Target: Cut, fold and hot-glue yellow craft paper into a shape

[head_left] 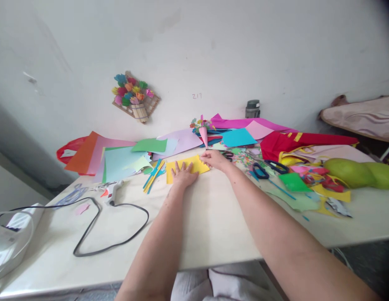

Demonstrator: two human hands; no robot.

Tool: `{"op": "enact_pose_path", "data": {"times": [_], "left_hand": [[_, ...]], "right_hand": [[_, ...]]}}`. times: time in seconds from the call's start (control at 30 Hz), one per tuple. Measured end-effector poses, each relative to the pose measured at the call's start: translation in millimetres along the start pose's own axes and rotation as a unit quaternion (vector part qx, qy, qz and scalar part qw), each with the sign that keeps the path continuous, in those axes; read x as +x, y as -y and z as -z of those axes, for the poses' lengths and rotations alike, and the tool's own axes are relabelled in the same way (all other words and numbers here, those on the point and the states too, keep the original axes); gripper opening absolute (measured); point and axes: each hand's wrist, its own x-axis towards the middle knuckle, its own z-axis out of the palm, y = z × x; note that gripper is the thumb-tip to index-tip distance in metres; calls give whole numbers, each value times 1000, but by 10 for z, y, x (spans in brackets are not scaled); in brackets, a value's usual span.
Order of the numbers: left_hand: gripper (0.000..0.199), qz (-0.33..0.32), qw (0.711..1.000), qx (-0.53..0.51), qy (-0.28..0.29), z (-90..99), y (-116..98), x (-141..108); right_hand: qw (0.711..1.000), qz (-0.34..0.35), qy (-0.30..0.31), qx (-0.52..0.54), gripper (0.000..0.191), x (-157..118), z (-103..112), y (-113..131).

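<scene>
A yellow sheet of paper lies on the white table in front of me. My left hand rests flat on it with the fingers spread. At the sheet's right end is my right hand, its fingers pinched together near the upper right corner; what they hold, if anything, is too small to make out. Just left of the sheet lie blue and yellow paper strips. A pink paper cone with small colourful flowers stands beyond my right hand.
Coloured sheets spread along the wall side. A glue gun with a looping black cord lies left. Dark-handled scissors, paper scraps and a green cushion-like object are right. A bottle stands at the back.
</scene>
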Motion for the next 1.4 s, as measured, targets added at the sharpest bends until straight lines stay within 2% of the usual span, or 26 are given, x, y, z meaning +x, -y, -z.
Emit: {"op": "enact_pose_path", "data": {"times": [0.07,0.13,0.23,0.3,0.37,0.43,0.53,0.67,0.8,1.07,1.4], "left_hand": [[67,-2,1000,-3,1,-12,-2,7],[69,-8,1000,-11,-1,-22,4,8],[73,-19,999,-24,-19,-16,62,-5],[73,-34,998,-35,-40,6,144,-25],[67,-57,995,-54,-61,40,247,-52],[53,-78,991,-80,-68,76,347,-81],[34,-123,985,-109,-46,121,447,-117],[34,-161,977,-136,-12,152,491,-139],[31,-175,971,-165,-12,158,502,-139],[23,-201,942,-266,-27,118,534,-131],[16,-168,943,-281,-52,107,515,-154]], "right_hand": [[995,-28,47,85,7,-25,-93,62],[985,-72,92,127,8,-34,-195,60],[982,-116,83,128,11,-20,-303,-16],[982,-118,75,127,11,-9,-324,-55],[985,-112,77,103,9,-8,-311,-63],[990,-102,88,50,6,-13,-281,-54],[991,-68,105,-51,7,-18,-229,-60],[984,-14,135,-118,14,-9,-177,-105],[977,-5,167,-133,20,-11,-166,-98],[970,-27,140,-199,20,-8,-216,-51],[963,-30,124,-237,22,-7,-251,-35]]}}
